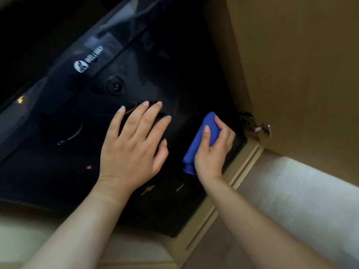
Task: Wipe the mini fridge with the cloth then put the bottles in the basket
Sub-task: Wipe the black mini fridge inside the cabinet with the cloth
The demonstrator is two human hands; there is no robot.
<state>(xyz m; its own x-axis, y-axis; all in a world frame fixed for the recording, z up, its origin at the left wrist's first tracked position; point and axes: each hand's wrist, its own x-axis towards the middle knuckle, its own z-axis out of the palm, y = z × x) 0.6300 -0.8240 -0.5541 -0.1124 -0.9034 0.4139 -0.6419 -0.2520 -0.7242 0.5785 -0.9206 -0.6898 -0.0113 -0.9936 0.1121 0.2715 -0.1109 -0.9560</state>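
Observation:
The black mini fridge [64, 171] fills the left and middle of the view, with a white logo on its glossy top band and a round lock below it. My left hand [134, 146] lies flat on the fridge's black front, fingers spread, holding nothing. My right hand [211, 150] grips a folded blue cloth [206, 131] and presses it against the fridge's right side, close to the edge. No bottles or basket are in view.
A tan wooden cabinet door [301, 74] stands open on the right, with a metal hinge [258, 127] beside the fridge's edge. A beige cabinet frame [229, 195] runs along the fridge's right side. Pale floor [303, 200] lies at lower right.

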